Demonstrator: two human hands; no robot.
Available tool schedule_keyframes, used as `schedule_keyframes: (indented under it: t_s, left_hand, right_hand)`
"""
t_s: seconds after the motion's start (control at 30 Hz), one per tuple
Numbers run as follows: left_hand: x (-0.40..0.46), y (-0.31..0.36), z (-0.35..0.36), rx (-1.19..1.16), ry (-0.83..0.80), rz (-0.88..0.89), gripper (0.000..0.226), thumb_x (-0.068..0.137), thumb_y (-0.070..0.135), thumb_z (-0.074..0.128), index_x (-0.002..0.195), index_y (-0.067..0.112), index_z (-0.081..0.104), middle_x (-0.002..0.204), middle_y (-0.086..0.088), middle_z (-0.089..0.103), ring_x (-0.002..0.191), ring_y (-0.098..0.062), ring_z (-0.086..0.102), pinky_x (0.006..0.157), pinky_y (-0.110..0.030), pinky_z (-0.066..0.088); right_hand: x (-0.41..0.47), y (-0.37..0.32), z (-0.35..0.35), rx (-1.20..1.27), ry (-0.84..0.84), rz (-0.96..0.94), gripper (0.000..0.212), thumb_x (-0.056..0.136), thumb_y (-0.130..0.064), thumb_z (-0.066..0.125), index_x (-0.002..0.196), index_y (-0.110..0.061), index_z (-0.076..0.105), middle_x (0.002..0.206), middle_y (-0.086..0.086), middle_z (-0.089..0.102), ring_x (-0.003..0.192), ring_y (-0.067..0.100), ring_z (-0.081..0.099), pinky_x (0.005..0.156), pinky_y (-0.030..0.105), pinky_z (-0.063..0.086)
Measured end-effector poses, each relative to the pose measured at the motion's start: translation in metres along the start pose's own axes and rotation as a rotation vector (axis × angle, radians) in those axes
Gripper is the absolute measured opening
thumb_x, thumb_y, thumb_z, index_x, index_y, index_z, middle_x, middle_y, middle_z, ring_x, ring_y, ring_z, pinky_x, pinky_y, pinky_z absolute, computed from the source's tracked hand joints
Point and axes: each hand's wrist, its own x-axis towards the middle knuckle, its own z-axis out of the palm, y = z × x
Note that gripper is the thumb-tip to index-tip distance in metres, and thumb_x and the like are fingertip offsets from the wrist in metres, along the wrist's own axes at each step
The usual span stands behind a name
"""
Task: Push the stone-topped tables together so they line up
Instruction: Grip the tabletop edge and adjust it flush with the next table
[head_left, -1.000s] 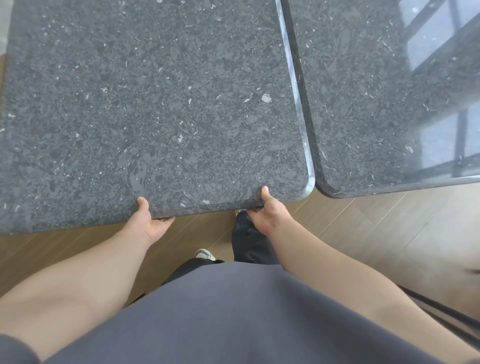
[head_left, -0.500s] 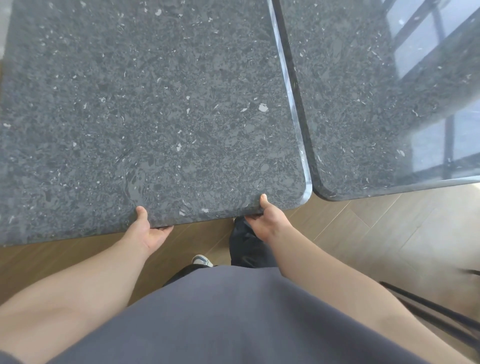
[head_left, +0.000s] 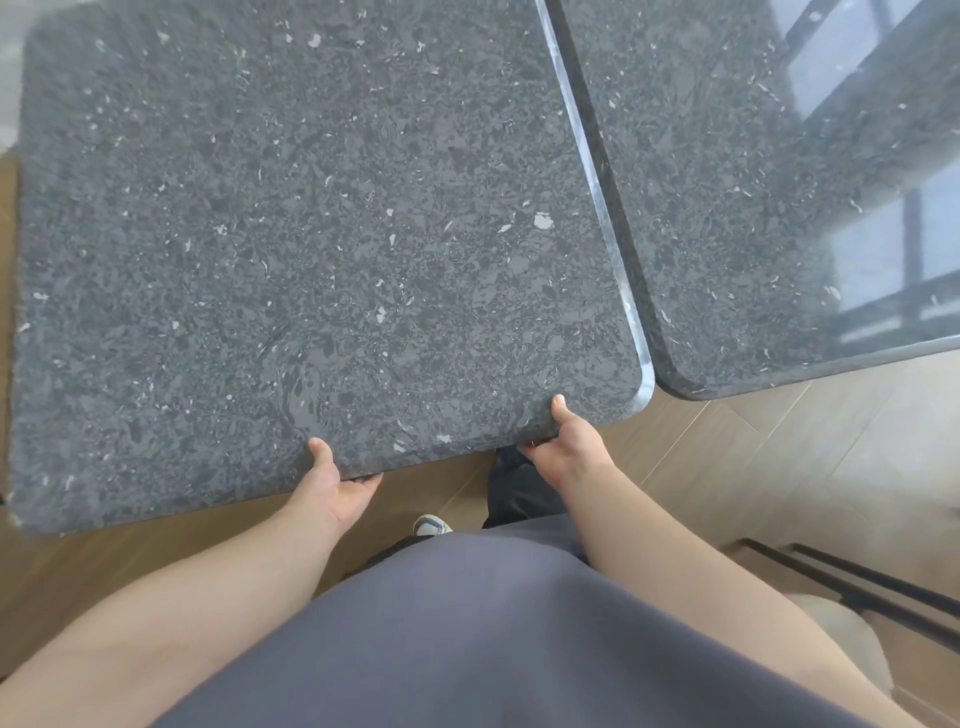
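- Your left hand (head_left: 337, 486) grips the near edge of the left table (head_left: 311, 249), thumb flat on the stone and fingers hooked underneath. If you push harder here than on the other side, the table may swing about its legs and open the seam at the far end.
- Your right hand (head_left: 569, 447) holds the same edge just short of the table's rounded near corner, thumb on top and fingers curled under. It sits close to the seam, so a sudden shove could pinch skin between the two edges.
- The left table lies just beside the right table (head_left: 753, 208), with a thin dark gap between their long edges. The near corners do not match: the left table's corner reaches closer to you than the other's, so you judge the line-up unfinished.
- Stone edges knocked together hard may chip, so ease the push.
- Your shoe (head_left: 431, 526) is below the left table's near edge, on the wooden floor (head_left: 779, 457); a table leg could catch it.
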Motion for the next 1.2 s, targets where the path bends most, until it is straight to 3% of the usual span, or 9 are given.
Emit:
schedule_keyframes:
  t_s: [0.17, 0.27, 0.43, 0.6, 0.73, 0.9, 1.0, 1.1, 1.2]
  left_hand:
    - [0.001, 0.001, 0.001, -0.006, 0.001, -0.023, 0.064, 0.097, 0.055, 0.049, 0.145, 0.011, 0.043, 0.146, -0.012, 0.053, 0.134, -0.03, 0.05, 0.107, -0.052, 0.044]
    - [-0.002, 0.005, 0.002, 0.011, -0.028, -0.036, 0.066, 0.097, 0.056, 0.047, 0.145, 0.011, 0.043, 0.146, -0.013, 0.053, 0.134, -0.031, 0.051, 0.105, -0.052, 0.045]
    - [-0.003, 0.006, -0.001, 0.006, -0.039, -0.038, 0.065, 0.097, 0.055, 0.049, 0.144, 0.011, 0.044, 0.144, -0.013, 0.054, 0.132, -0.031, 0.052, 0.101, -0.051, 0.047]
    - [-0.004, 0.002, 0.002, 0.01, -0.009, -0.03, 0.067, 0.096, 0.056, 0.051, 0.144, 0.011, 0.043, 0.145, -0.012, 0.054, 0.133, -0.029, 0.052, 0.109, -0.051, 0.043]
    - [-0.007, 0.001, 0.005, 0.012, -0.006, -0.024, 0.068, 0.095, 0.057, 0.051, 0.143, 0.01, 0.042, 0.144, -0.014, 0.053, 0.133, -0.03, 0.051, 0.109, -0.052, 0.043]
    - [-0.011, 0.006, -0.003, -0.019, -0.05, -0.045, 0.066, 0.095, 0.055, 0.054, 0.141, 0.009, 0.045, 0.142, -0.015, 0.055, 0.131, -0.031, 0.054, 0.108, -0.052, 0.044]
    - [-0.008, 0.005, -0.005, -0.033, -0.059, -0.05, 0.065, 0.094, 0.054, 0.056, 0.141, 0.009, 0.046, 0.139, -0.015, 0.057, 0.128, -0.031, 0.055, 0.106, -0.052, 0.047]
    - [-0.005, 0.005, -0.003, -0.042, -0.015, -0.042, 0.066, 0.094, 0.054, 0.057, 0.142, 0.01, 0.045, 0.138, -0.014, 0.058, 0.126, -0.031, 0.057, 0.103, -0.053, 0.048]
    - [-0.005, 0.003, 0.002, -0.087, 0.013, -0.055, 0.061, 0.094, 0.053, 0.057, 0.137, 0.01, 0.048, 0.137, -0.014, 0.059, 0.124, -0.033, 0.058, 0.102, -0.055, 0.048]
  right_hand:
    - [-0.002, 0.0, 0.007, 0.066, -0.032, 0.011, 0.027, 0.099, -0.018, 0.059, 0.124, -0.008, 0.06, 0.125, 0.014, 0.067, 0.112, 0.035, 0.064, 0.105, 0.058, 0.044]
    - [-0.007, 0.002, 0.01, 0.043, -0.011, -0.004, 0.031, 0.097, -0.019, 0.061, 0.127, -0.011, 0.059, 0.125, 0.013, 0.067, 0.113, 0.036, 0.064, 0.104, 0.06, 0.043]
    - [-0.013, 0.005, 0.013, 0.062, -0.003, -0.051, 0.033, 0.098, -0.019, 0.06, 0.13, -0.012, 0.058, 0.126, 0.011, 0.067, 0.11, 0.033, 0.065, 0.083, 0.054, 0.052]
    - [-0.008, 0.006, 0.015, 0.112, -0.061, -0.044, 0.022, 0.102, -0.019, 0.052, 0.119, -0.008, 0.061, 0.124, 0.011, 0.067, 0.118, 0.033, 0.061, 0.108, 0.059, 0.04]
    - [-0.01, 0.005, 0.016, 0.09, -0.07, -0.049, 0.017, 0.102, -0.019, 0.052, 0.111, -0.01, 0.063, 0.12, 0.009, 0.068, 0.116, 0.032, 0.061, 0.11, 0.06, 0.037]
    - [-0.025, 0.008, 0.02, 0.056, -0.042, -0.072, 0.017, 0.101, -0.022, 0.056, 0.112, -0.01, 0.062, 0.124, 0.01, 0.066, 0.115, 0.032, 0.062, 0.096, 0.053, 0.047]
    - [-0.023, 0.01, 0.017, 0.022, 0.009, -0.093, 0.033, 0.098, -0.024, 0.061, 0.128, -0.012, 0.057, 0.128, 0.01, 0.066, 0.115, 0.033, 0.063, 0.077, 0.054, 0.053]
    - [-0.017, 0.011, 0.016, 0.026, 0.05, -0.088, 0.039, 0.096, -0.025, 0.064, 0.132, -0.015, 0.055, 0.129, 0.011, 0.065, 0.115, 0.036, 0.063, 0.063, 0.052, 0.057]
    - [-0.013, 0.009, 0.016, 0.073, 0.038, -0.062, 0.033, 0.098, -0.025, 0.062, 0.129, -0.014, 0.059, 0.129, 0.011, 0.065, 0.117, 0.036, 0.061, 0.067, 0.052, 0.056]
